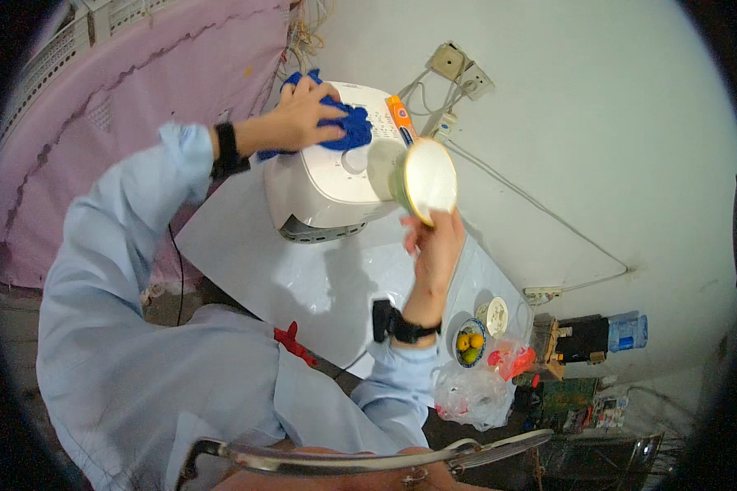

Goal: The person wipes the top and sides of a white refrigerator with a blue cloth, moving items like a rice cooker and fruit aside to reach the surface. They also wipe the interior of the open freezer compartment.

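Observation:
My left hand [307, 116] presses a crumpled blue cloth [353, 127] against the upper surface of a white appliance [325, 184] with a round dial. In my right hand [437, 245] is a bowl [431, 178], white inside, greenish outside and yellow at the rim, gripped at its lower edge and tilted so that its inside shows. The bowl is beside the appliance's right edge and covers part of it. An orange and blue package [400, 116] lies along that same edge, just above the bowl. My left fingertips are partly sunk in the cloth.
The appliance stands on a white table [295, 276] against a wall with sockets [460, 69] and cables. Further along are a bowl of yellow and green fruit [470, 347], a patterned bowl [494, 314] and plastic bags [474, 396]. A pink cloth [147, 92] hangs at left.

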`<state>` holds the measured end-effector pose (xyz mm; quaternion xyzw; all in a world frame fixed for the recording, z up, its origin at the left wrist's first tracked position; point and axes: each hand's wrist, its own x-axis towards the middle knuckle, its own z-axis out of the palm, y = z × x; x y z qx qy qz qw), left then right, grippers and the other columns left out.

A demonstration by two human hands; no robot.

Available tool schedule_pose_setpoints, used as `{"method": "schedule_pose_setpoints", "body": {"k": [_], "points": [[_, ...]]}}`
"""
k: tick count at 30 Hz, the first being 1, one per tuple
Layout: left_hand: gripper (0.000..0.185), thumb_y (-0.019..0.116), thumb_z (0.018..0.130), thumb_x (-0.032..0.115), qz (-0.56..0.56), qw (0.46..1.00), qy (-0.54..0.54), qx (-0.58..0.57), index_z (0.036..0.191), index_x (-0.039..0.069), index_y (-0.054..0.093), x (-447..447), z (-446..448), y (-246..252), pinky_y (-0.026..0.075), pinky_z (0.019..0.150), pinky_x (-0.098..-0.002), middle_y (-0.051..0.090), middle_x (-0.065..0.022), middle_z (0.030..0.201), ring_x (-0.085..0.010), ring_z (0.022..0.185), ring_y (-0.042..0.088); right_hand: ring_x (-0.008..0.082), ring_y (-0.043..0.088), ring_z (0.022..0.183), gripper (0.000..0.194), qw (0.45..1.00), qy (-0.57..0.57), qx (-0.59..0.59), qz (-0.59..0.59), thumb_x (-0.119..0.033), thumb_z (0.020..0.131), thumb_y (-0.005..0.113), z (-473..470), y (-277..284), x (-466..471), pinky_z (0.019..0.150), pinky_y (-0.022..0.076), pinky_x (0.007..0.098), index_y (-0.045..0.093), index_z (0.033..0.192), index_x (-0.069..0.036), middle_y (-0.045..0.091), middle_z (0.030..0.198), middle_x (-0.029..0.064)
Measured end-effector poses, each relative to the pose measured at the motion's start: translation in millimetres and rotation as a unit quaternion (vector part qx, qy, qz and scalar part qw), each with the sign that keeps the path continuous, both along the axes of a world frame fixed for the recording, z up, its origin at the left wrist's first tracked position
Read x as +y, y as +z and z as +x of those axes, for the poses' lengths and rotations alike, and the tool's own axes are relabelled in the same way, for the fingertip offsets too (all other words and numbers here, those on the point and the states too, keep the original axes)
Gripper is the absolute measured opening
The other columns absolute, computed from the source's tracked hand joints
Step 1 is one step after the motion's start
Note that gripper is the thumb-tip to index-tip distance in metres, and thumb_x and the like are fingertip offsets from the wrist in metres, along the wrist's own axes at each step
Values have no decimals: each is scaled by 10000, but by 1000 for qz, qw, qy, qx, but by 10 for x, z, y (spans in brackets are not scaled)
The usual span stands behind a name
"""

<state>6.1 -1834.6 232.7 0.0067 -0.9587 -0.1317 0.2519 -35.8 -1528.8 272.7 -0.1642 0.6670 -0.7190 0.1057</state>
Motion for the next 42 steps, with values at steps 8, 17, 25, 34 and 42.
{"method": "schedule_pose_setpoints", "body": {"k": [8, 17, 25, 34, 42], "points": [[451, 586, 965, 432, -39, 996, 50, -67, 1327, 174, 660, -172, -895, 207, 521, 872, -497, 580, -212, 1179, -386, 1059, 600, 168, 577, 425, 349, 966, -76, -144, 198, -101, 920, 430, 212, -1067, 1453, 361, 423, 254, 525, 1242, -7, 700, 745, 186], [408, 612, 946, 326, -37, 965, -173, -192, 1277, 99, 683, 83, -328, 441, 496, 837, -404, 597, -208, 1087, -364, 987, 618, 210, 640, 472, 505, 935, -31, -229, 270, -69, 899, 459, -189, -2382, 1818, 365, 464, 289, 433, 1398, 5, 697, 816, 205], [387, 633, 912, 297, -31, 980, -35, -191, 1256, 123, 671, -221, -529, 563, 493, 879, -470, 568, -223, 1077, -398, 1010, 611, 216, 719, 903, 704, 848, 76, -145, 504, -270, 963, 632, 58, -1131, 2049, 781, 551, 318, 317, 1546, -31, 705, 1162, 167], [419, 638, 911, 253, -27, 975, -69, -210, 1312, 133, 615, -247, -499, 570, 495, 873, -493, 555, -210, 1093, -403, 1025, 607, 137, 605, 647, 255, 986, 59, 100, 123, -192, 989, 604, -231, 1262, 1104, 578, 468, 271, 659, 1108, 27, 649, 756, 79], [424, 601, 937, 359, -74, 980, -26, -184, 1258, 90, 671, -432, -814, 480, 521, 877, -483, 621, -271, 1115, -417, 1039, 630, 419, 677, 972, 441, 845, 43, 298, 443, -365, 880, 676, -1480, 79, -874, 875, 533, 454, 690, 1057, 39, 695, 1052, 268]]}}
